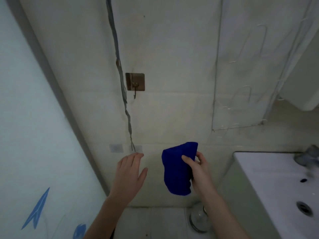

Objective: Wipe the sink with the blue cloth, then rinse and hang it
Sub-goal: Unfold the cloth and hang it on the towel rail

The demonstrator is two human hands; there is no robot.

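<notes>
My right hand point(198, 171) grips the blue cloth point(177, 168) by its right side, and the cloth hangs bunched in front of the tiled wall. My left hand point(129, 175) is raised beside it, fingers spread and holding nothing. A metal hook point(135, 87) on a square brown plate is fixed to the wall above both hands. The white sink point(269, 171) sits at the lower right, with its drain point(304, 208) and part of a grey tap point(309, 156) showing.
A grey cable point(120, 80) runs down the wall just left of the hook. A white wire rack point(241, 100) hangs on the wall at the right. A frosted glass door point(31, 135) with blue stickers fills the left. A round glass object point(199, 218) lies on the floor.
</notes>
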